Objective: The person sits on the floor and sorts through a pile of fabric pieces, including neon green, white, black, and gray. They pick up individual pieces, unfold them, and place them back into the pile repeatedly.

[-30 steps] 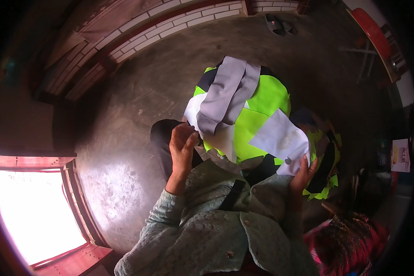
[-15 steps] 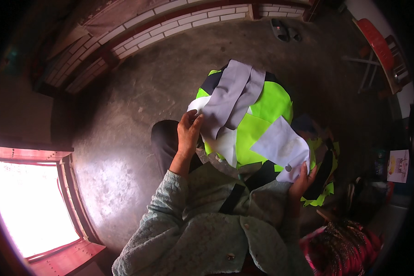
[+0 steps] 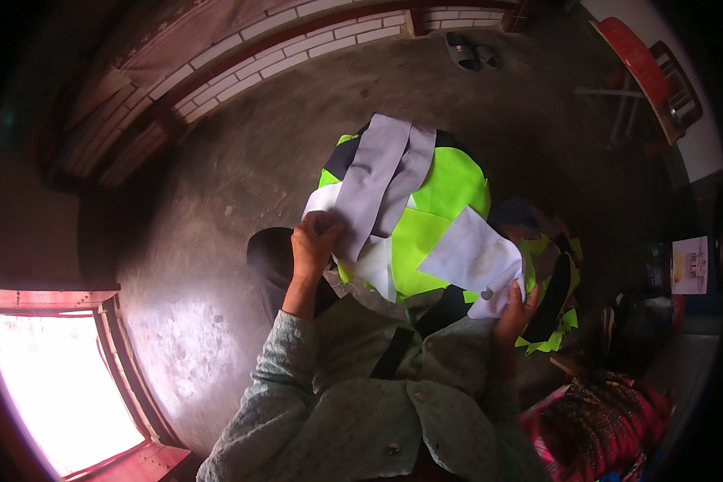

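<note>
The left grey fabric strip [image 3: 367, 178] lay right of and beyond my nearer, left fingers [image 3: 323, 222], long axis pointing away; whether they pinched it, I couldn't tell. My right fingers [image 3: 516, 296] gripped the white fabric piece [image 3: 472, 251].

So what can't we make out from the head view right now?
All in the head view:
Left hand: curled fingers hide whether its fingertips grip the grey cloth.
Whatever is beneath the green cloth: covered by the cloth pieces.
Pink patterned cloth: lower part cut off by the bottom edge.
Bright opening: glare washes out anything beyond.
</note>
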Demonstrator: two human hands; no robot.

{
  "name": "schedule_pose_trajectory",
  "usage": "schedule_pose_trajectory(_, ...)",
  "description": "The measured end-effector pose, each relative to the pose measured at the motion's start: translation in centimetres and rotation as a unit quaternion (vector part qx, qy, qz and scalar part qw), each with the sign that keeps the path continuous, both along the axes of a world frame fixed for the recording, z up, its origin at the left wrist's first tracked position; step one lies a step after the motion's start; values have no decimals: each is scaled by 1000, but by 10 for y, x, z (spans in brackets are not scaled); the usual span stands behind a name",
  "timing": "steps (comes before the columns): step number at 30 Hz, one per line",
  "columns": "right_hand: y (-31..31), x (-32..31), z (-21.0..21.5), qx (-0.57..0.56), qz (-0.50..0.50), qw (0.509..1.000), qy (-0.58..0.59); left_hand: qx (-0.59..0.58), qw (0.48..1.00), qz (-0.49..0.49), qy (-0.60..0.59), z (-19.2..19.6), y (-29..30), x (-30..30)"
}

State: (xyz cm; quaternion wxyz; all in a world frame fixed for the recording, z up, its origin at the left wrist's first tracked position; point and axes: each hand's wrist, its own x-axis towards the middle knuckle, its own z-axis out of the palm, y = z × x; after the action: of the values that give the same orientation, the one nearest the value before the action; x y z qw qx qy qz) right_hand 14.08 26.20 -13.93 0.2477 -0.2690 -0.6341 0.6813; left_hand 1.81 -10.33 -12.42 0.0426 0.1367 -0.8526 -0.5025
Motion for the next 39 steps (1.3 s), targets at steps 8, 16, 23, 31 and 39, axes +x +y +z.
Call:
schedule_pose_trajectory(8, -5, -1, 6, 1, -4, 1000, 4, 228, 968, -67, 76, 34, -2, 9)
schedule_pose_trajectory(16, -6, -3, 5, -29, -25, 999, -20, 264, 952, -108, 114, 71, 3, -3)
schedule_pose_trajectory(23, -4, -2, 6, 9, -9, 1000, -20, -89, 965, -99, 224, 54, 14, 11)
schedule_pose_trajectory(31, -1, 0, 2, -1, 3, 1000, 0, -296, 928, -126, 187, 40, 47, 28)
schedule_pose_trajectory(39, -3, -2, 3, -8, -11, 1000, -9, -237, 945, -119, 190, 36, 29, 32)
